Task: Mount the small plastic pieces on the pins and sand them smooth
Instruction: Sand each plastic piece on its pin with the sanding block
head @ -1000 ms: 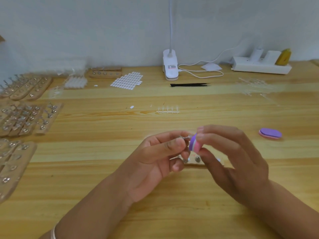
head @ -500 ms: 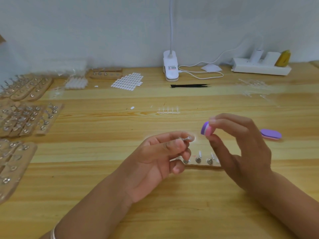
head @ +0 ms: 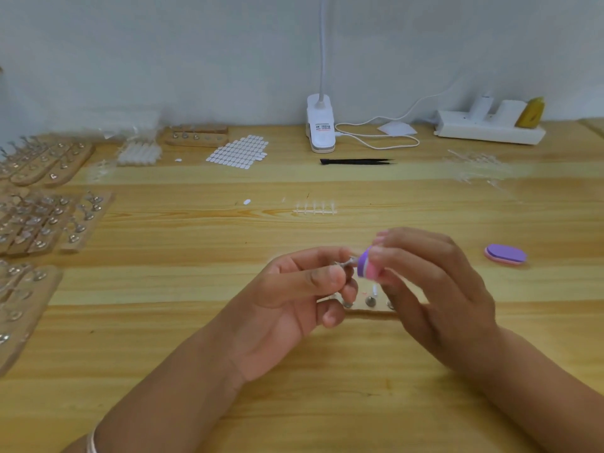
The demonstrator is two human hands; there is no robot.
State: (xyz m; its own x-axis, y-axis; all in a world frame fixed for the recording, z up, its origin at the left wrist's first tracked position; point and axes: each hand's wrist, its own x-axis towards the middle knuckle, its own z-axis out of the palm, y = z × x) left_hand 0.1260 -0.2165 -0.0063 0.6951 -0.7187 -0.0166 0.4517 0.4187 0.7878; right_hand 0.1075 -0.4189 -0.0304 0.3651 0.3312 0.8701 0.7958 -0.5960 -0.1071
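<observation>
From my head camera, looking down on the pale wooden table (head: 196, 338), my left hand (head: 294, 289) sits just below the middle of the view. Its thumb and forefinger pinch a thin metal pin (head: 346, 263) that points toward three o'clock, and the other fingers curl loosely underneath. My right hand (head: 434, 289) faces it from three o'clock. Its fingertips are closed around a small purple-and-pink foam sanding block (head: 367, 266), held on edge with the purple face against the pin's tip. Whatever sits on that tip is too small and blurred to make out. Directly below the block, at six o'clock from it, a short wooden pin holder (head: 369, 305) lies flat on the table, partly hidden by my fingers, with round metal studs along its top. A second purple oval sanding block (head: 505, 254) lies at three o'clock, well apart from my right hand. At twelve o'clock from my hands there is a short strip of clear plastic pieces (head: 314, 208). Farther back lie black tweezers (head: 358, 161), and beyond them stands a white clip-on lamp (head: 321, 125). A white power strip (head: 490, 127) sits at one o'clock against the wall, and a sheet of white oval stickers (head: 238, 155) lies at eleven. Wooden racks of mounted pins (head: 49, 220) crowd the nine o'clock edge.
</observation>
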